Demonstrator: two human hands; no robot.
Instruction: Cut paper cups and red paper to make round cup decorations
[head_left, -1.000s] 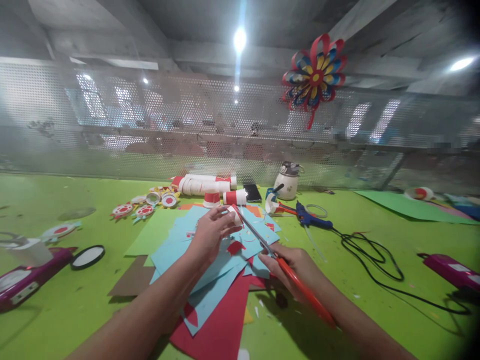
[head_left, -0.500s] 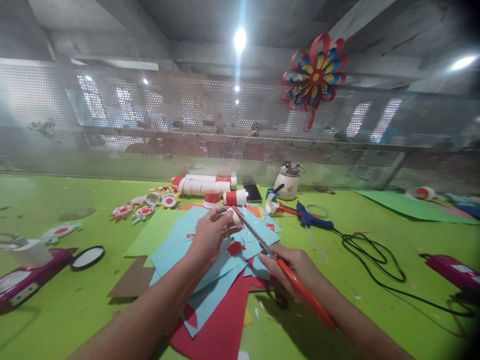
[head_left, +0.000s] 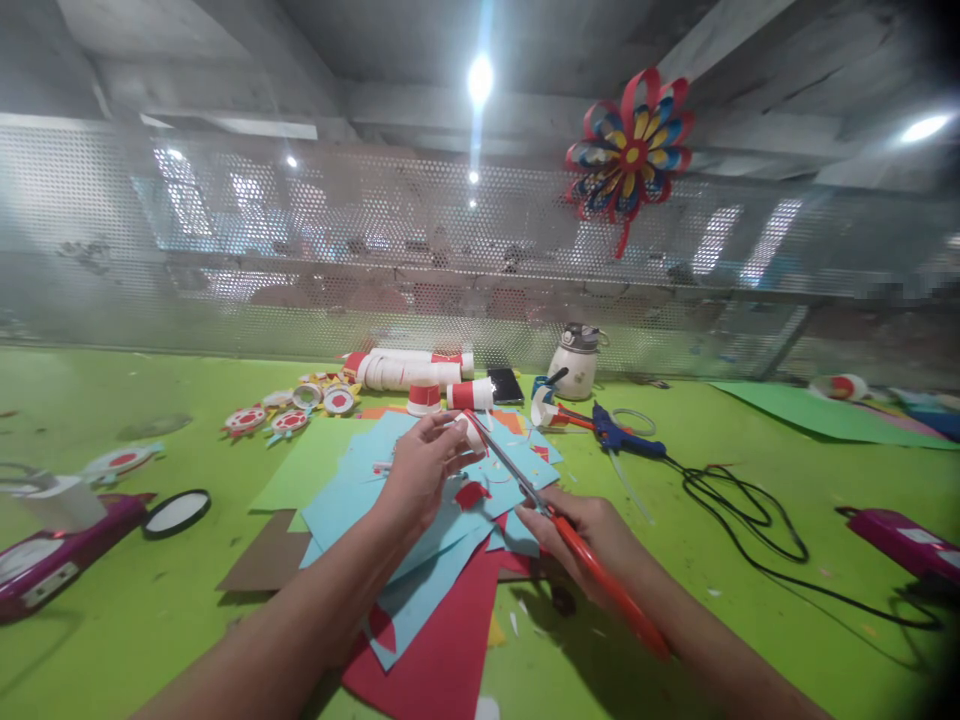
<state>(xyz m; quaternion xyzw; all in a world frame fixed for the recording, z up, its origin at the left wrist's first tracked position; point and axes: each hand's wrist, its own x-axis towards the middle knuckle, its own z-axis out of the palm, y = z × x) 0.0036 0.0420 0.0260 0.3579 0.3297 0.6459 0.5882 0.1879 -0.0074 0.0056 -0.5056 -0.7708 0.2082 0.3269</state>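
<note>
My left hand [head_left: 417, 472] grips a small red and white paper cup [head_left: 472, 436] above a pile of blue and red paper sheets [head_left: 424, 560]. My right hand [head_left: 592, 532] holds red-handled scissors [head_left: 559, 522]. Their blades point up-left and their tips meet the cup's rim. A small red paper scrap [head_left: 471, 494] lies on the blue sheets just below the cup.
On the green table [head_left: 150, 610] are stacked paper cups [head_left: 409, 371], round paper decorations [head_left: 289, 410], a blue glue gun [head_left: 619, 433] with a black cord [head_left: 742, 520], a white pot [head_left: 574, 362], a phone [head_left: 505, 386] and magenta devices [head_left: 52, 555] at both sides. A perforated metal screen stands behind.
The scissors and my right hand have shifted slightly; the cup stays in my left hand at the blade tips. Little else differs.
</note>
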